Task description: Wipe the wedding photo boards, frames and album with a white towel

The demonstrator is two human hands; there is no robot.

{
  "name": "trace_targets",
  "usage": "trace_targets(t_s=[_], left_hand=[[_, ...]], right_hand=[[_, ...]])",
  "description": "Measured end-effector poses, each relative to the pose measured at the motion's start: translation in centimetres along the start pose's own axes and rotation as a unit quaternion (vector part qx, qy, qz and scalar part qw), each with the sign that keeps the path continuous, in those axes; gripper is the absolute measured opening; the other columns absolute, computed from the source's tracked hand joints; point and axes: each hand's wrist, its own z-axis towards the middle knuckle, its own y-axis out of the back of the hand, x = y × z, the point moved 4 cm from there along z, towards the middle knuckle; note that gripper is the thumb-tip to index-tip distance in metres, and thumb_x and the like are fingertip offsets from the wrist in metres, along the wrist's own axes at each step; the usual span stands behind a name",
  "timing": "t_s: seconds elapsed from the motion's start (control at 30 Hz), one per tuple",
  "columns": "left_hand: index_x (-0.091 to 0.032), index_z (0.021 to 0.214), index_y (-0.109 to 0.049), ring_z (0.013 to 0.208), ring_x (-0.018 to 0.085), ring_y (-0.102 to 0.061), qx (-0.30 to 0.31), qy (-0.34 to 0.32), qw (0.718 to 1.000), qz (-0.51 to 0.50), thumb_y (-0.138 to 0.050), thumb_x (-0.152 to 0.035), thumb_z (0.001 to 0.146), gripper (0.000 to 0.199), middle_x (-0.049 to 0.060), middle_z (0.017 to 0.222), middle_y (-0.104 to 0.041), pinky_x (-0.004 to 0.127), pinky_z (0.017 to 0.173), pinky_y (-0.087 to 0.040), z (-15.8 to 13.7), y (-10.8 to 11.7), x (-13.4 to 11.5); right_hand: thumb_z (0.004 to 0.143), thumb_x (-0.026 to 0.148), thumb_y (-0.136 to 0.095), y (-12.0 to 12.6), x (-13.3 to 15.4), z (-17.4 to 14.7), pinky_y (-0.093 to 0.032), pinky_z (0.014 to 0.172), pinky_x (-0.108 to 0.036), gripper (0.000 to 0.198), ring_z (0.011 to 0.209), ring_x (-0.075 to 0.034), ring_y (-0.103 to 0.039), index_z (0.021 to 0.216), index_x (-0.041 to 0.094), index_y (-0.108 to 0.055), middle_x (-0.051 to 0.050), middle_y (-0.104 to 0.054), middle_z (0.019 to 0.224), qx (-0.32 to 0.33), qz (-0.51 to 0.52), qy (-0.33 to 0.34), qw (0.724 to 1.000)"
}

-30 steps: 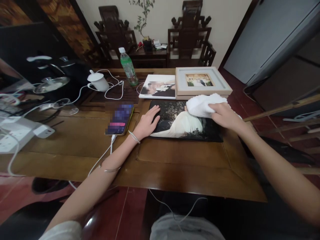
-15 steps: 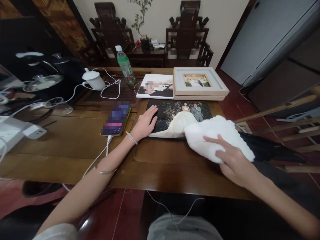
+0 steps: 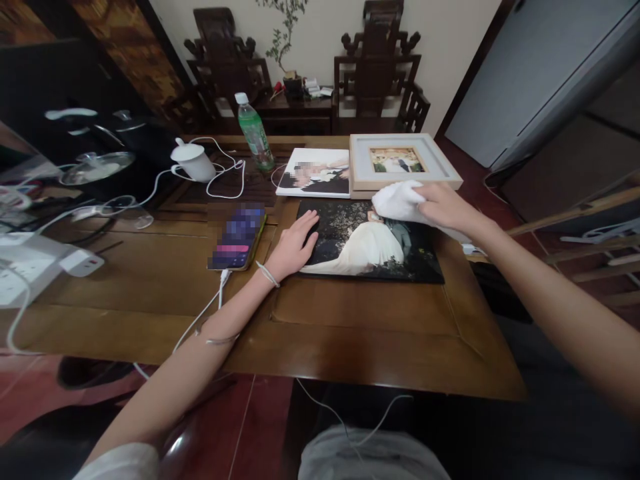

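Observation:
A dark photo panel (image 3: 345, 243) with a wedding picture lies flat on the wooden table (image 3: 350, 340). My left hand (image 3: 295, 245) rests on its left edge, fingers stretched out and holding nothing. In my right hand (image 3: 447, 208) is a bunched white cloth (image 3: 400, 200), at the panel's upper right part and covering some of the picture. Just behind the panel are a white-edged photo print (image 3: 316, 172) and a light wood picture frame (image 3: 435, 159), which sits close to the cloth.
Left of my left hand lies a phone (image 3: 239, 237) on a charging cable. Behind it stand a green bottle (image 3: 256, 133) and a white lidded cup (image 3: 193, 162). A white power strip (image 3: 30, 270) and loose cables occupy the left side. Carved chairs (image 3: 377, 73) stand beyond the table.
My right hand has moved up and away from me, carrying the cloth from the panel's lower right to its upper right. My left hand has stayed on the left edge.

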Motion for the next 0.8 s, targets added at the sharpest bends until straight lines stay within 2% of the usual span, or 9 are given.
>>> trace_targets(t_s=[0.1,0.17,0.27,0.4,0.47,0.57,0.63,0.7,0.8], left_hand=[[-0.011,0.139,-0.049,0.146,0.026,-0.035,-0.002,0.004,1.0,-0.003,-0.038,-0.031,0.099,0.046,0.017,0.153,-0.043,0.053,0.117,-0.032,0.0,0.0,0.0],[-0.012,0.139,-0.049,0.146,0.026,-0.035,-0.002,0.006,1.0,-0.004,-0.038,-0.031,0.099,0.046,0.016,0.153,-0.043,0.053,0.117,-0.033,0.0,0.0,0.0],[-0.013,0.138,-0.05,0.146,0.025,-0.036,-0.003,0.003,1.0,0.0,-0.038,-0.031,0.098,0.045,0.016,0.152,-0.044,0.05,0.118,-0.032,0.0,0.0,0.0],[-0.015,0.138,-0.05,0.145,0.025,-0.036,-0.008,-0.003,1.0,0.003,-0.038,-0.03,0.098,0.044,0.015,0.152,-0.045,0.05,0.118,-0.032,0.0,0.1,-0.1],[-0.014,0.138,-0.05,0.145,0.026,-0.036,-0.007,-0.005,1.0,0.003,-0.038,-0.031,0.098,0.045,0.015,0.152,-0.045,0.051,0.118,-0.032,0.0,0.0,0.0],[-0.013,0.138,-0.05,0.145,0.026,-0.036,-0.008,-0.01,1.0,0.005,-0.038,-0.032,0.098,0.045,0.016,0.152,-0.045,0.05,0.119,-0.031,0.0,0.0,0.1],[-0.012,0.137,-0.05,0.145,0.026,-0.036,-0.011,-0.013,1.0,0.005,-0.037,-0.033,0.098,0.046,0.017,0.151,-0.045,0.049,0.119,-0.03,-0.1,0.1,0.1],[-0.011,0.137,-0.05,0.145,0.026,-0.037,-0.01,-0.014,1.0,0.002,-0.037,-0.033,0.098,0.046,0.017,0.151,-0.045,0.049,0.119,-0.03,-0.1,0.0,0.1],[-0.014,0.138,-0.049,0.145,0.025,-0.036,-0.007,-0.01,1.0,-0.003,-0.037,-0.034,0.099,0.046,0.016,0.152,-0.045,0.05,0.119,-0.031,-0.1,0.0,0.2]], right_hand=[[0.067,0.008,-0.036,0.1,-0.5,0.4,-0.034,0.068,-0.032,0.013,0.071,-0.017,-0.05,0.063,0.019,-0.041,-0.004,-0.055,0.069,-0.006,-0.002,-0.008,1.0],[0.068,0.009,-0.036,0.0,0.0,-0.6,-0.033,0.067,-0.032,0.013,0.069,-0.017,-0.049,0.064,0.02,-0.04,-0.002,-0.052,0.066,-0.002,0.001,0.0,1.0],[0.068,0.009,-0.038,-0.6,1.7,-4.2,-0.034,0.066,-0.034,0.017,0.064,-0.018,-0.048,0.062,0.024,-0.033,-0.002,-0.047,0.062,-0.004,0.002,0.017,1.0],[0.068,0.009,-0.041,-1.8,4.7,-11.0,-0.04,0.063,-0.039,0.022,0.059,-0.024,-0.051,0.063,0.027,-0.03,-0.003,-0.047,0.059,-0.006,-0.011,0.018,1.0],[0.066,0.006,-0.041,-2.4,6.5,-14.2,-0.047,0.075,-0.043,0.024,0.061,-0.026,-0.056,0.064,0.029,-0.034,-0.002,-0.053,0.059,0.001,0.014,0.047,0.999],[0.064,0.003,-0.04,-2.7,8.6,-16.7,-0.048,0.092,-0.046,0.027,0.074,-0.027,-0.064,0.068,0.03,-0.039,-0.002,-0.06,0.066,0.026,0.039,0.083,0.995],[0.065,0.002,-0.04,-2.5,9.1,-16.5,-0.049,0.087,-0.043,0.026,0.074,-0.025,-0.064,0.068,0.029,-0.039,-0.001,-0.06,0.066,0.03,0.042,0.084,0.995],[0.066,0.003,-0.039,-2.0,8.7,-14.9,-0.048,0.073,-0.039,0.024,0.067,-0.023,-0.059,0.067,0.027,-0.036,-0.002,-0.057,0.064,0.027,0.037,0.071,0.996],[0.067,0.007,-0.039,-1.5,7.3,-10.9,-0.036,0.06,-0.034,0.021,0.06,-0.02,-0.049,0.064,0.025,-0.029,-0.001,-0.048,0.06,0.028,0.024,0.041,0.998]])
